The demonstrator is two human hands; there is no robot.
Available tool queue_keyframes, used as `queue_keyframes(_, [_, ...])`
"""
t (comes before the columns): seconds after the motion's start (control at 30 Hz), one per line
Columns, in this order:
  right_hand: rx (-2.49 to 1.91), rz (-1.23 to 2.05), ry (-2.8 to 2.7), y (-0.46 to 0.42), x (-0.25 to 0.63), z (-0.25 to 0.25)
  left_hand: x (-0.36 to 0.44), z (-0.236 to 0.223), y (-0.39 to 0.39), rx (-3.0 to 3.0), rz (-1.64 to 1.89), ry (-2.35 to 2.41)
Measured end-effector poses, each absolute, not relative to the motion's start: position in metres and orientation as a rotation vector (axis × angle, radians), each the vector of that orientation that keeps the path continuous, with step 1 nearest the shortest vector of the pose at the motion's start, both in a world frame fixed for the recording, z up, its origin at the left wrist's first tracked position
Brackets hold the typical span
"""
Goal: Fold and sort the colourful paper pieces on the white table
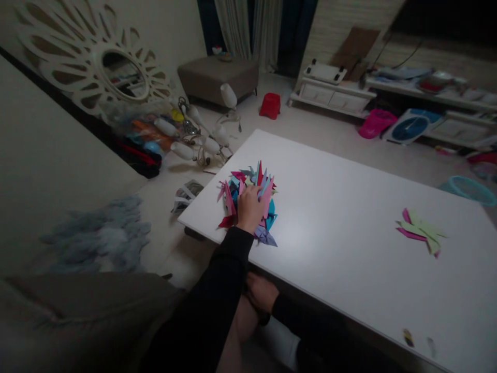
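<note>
Folded-paper pile (265, 235), at ten o'clock on the white table (334, 259). The person's left hand (250, 207) rests on it, fingers bent; whether they grip cannot be told. Light fingertip pressure best spares creases. Pointed pink, red, blue and lilac pieces overlap. Right hand (262, 291): below the tabletop, closure unclear.

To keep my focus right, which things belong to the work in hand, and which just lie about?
In use: left hand; colourful folded-paper pile it touches; probably the green-and-pink papers.

Lying about: red stool; lamp fixture; mirror.
</note>
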State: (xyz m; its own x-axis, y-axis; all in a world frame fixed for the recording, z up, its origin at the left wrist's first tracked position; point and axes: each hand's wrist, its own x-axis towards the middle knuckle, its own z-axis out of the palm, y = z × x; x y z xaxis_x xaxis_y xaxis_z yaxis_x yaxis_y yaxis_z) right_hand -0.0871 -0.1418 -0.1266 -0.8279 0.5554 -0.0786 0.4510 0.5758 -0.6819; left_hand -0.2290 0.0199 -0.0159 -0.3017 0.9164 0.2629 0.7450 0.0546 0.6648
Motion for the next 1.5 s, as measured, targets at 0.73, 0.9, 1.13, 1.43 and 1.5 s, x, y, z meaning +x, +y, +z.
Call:
queue_keyframes(0.73, [-1.395, 0.661, -1.83, 0.074, -0.051, -0.037, -0.3, -0.014, 0.012, 1.222, 1.382, 2.021])
queue_keyframes(0.9, [-1.477, 0.596, -1.796, 0.069, -0.019, -0.071, -0.314, -0.022, 0.009, 1.272, 1.127, 2.149])
queue_keyframes(1.13, [-1.421, 0.595, -2.016, 0.024, 0.0, -0.088, -0.315, -0.033, 0.001, 1.112, 0.536, 2.25])
queue_keyframes(1.43, [-1.771, 0.074, -2.153, 0.013, 0.142, -0.072, -0.289, -0.042, 0.008, 1.03, 0.502, 2.247])
queue_keyframes(1.5, [-2.026, -0.087, -2.102, 0.022, 0.205, -0.061, -0.284, -0.035, 0.01, 1.004, 0.494, 2.283])
